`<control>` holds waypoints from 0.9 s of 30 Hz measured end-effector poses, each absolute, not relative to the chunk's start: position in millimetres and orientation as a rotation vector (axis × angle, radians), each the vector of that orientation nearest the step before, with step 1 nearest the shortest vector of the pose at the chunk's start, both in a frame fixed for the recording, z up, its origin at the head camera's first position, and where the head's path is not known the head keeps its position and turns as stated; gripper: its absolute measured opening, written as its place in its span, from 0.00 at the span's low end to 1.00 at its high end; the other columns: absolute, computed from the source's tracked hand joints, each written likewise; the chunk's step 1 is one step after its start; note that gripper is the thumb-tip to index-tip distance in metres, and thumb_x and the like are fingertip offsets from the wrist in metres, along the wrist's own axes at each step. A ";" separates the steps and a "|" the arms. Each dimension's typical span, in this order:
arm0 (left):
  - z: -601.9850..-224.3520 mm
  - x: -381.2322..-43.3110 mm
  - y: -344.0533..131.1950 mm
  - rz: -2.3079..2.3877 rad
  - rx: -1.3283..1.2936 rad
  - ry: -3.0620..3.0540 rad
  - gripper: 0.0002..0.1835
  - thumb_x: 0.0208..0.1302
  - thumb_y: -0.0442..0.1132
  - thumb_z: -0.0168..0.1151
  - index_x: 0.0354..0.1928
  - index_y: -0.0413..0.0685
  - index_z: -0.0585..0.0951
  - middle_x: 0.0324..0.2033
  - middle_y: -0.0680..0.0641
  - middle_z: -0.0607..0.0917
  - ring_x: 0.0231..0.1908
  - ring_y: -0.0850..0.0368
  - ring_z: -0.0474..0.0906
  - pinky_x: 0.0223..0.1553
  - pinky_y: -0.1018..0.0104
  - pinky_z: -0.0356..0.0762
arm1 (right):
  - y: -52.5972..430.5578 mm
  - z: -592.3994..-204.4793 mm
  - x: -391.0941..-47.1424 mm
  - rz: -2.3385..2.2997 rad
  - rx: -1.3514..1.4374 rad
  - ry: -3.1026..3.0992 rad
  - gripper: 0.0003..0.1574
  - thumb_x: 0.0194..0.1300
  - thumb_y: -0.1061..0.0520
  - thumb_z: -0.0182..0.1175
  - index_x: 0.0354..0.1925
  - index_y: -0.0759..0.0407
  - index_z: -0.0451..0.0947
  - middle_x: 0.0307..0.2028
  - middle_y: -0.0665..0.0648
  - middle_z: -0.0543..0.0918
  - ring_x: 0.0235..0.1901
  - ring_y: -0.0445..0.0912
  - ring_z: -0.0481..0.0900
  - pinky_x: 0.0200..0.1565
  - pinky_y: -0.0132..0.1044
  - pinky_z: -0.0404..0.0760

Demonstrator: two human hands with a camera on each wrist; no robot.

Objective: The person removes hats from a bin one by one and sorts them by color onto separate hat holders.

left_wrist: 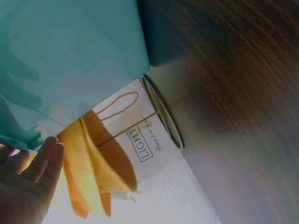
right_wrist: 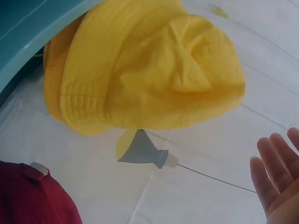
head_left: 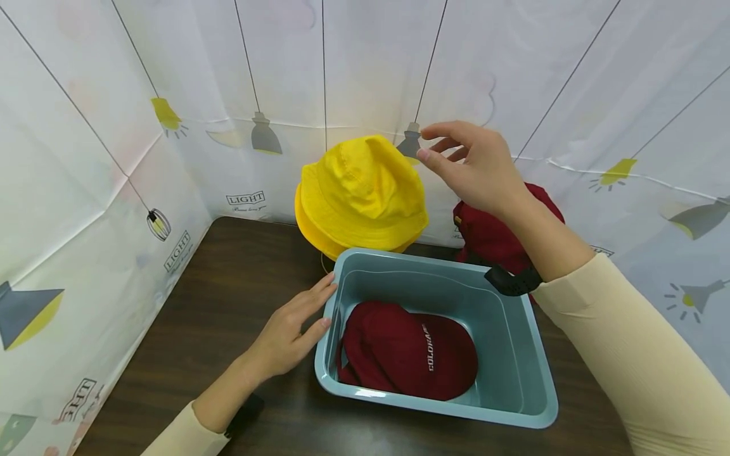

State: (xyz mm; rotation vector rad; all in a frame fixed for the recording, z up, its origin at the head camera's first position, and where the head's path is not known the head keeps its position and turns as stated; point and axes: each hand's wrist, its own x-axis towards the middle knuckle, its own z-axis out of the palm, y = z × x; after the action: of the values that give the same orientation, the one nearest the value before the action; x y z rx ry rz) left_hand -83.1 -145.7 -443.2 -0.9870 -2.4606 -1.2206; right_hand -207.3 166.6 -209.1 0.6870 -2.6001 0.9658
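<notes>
My left hand (head_left: pixel 291 332) rests its straight fingertips on the left end of a blue-grey plastic bin (head_left: pixel 538 354). Inside the bin lie maroon baseball caps (head_left: pixel 393 345), one with white lettering. Nothing is between the fingers of my right hand (head_left: pixel 476 161), raised in the air to the right of the yellow bucket hats (head_left: pixel 365 196). Those hats are layered together behind the bin, over a thin rod with a ring base (left_wrist: pixel 161 112). Behind my right forearm a maroon cap (head_left: pixel 496 237) stands at the back right, partly hidden.
The bin stands on a dark wooden table (head_left: pixel 228 272). Close behind the hats hangs a white sheet (head_left: pixel 365 69) printed with lamps, and it also runs along the left side. A dark band (head_left: pixel 513 280) circles my right wrist above the bin's far right corner.
</notes>
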 end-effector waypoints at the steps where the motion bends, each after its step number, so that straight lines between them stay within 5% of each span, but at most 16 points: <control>1: -443.5 -83.1 -145.7 -1.223 -0.987 -2.459 0.32 0.76 0.38 0.58 0.79 0.46 0.66 0.79 0.48 0.64 0.75 0.48 0.66 0.72 0.48 0.68 | 167.2 -209.8 -205.1 0.963 0.697 -2.598 0.24 0.75 0.48 0.64 0.64 0.53 0.83 0.58 0.53 0.86 0.52 0.48 0.84 0.52 0.34 0.80; 11: -447.7 -83.3 -145.5 -1.225 -0.990 -2.428 0.32 0.75 0.37 0.58 0.79 0.46 0.67 0.79 0.47 0.64 0.75 0.48 0.67 0.72 0.50 0.67 | 174.5 -231.5 -188.7 0.902 0.824 -2.570 0.25 0.72 0.55 0.67 0.65 0.61 0.81 0.59 0.58 0.86 0.53 0.53 0.84 0.54 0.55 0.84; 22: -446.5 -82.5 -145.5 -1.247 -0.983 -2.453 0.32 0.76 0.37 0.57 0.79 0.47 0.66 0.80 0.48 0.63 0.75 0.49 0.66 0.73 0.51 0.66 | 178.3 -259.2 -171.5 0.880 0.915 -2.561 0.27 0.68 0.56 0.71 0.63 0.60 0.82 0.54 0.57 0.87 0.48 0.51 0.83 0.42 0.46 0.82; 27: -445.6 -82.9 -144.4 -1.241 -0.983 -2.457 0.32 0.76 0.37 0.57 0.79 0.46 0.66 0.80 0.48 0.63 0.75 0.48 0.66 0.72 0.49 0.67 | 182.1 -275.3 -167.5 0.882 0.983 -2.554 0.28 0.64 0.59 0.73 0.61 0.63 0.82 0.56 0.58 0.87 0.49 0.51 0.83 0.48 0.47 0.83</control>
State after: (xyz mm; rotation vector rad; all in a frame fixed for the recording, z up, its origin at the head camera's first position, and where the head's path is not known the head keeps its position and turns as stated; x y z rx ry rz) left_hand -82.9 -144.4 -445.6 -0.9831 -2.4569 -1.2415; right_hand -167.5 182.1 -275.3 0.9828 -2.5541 0.8823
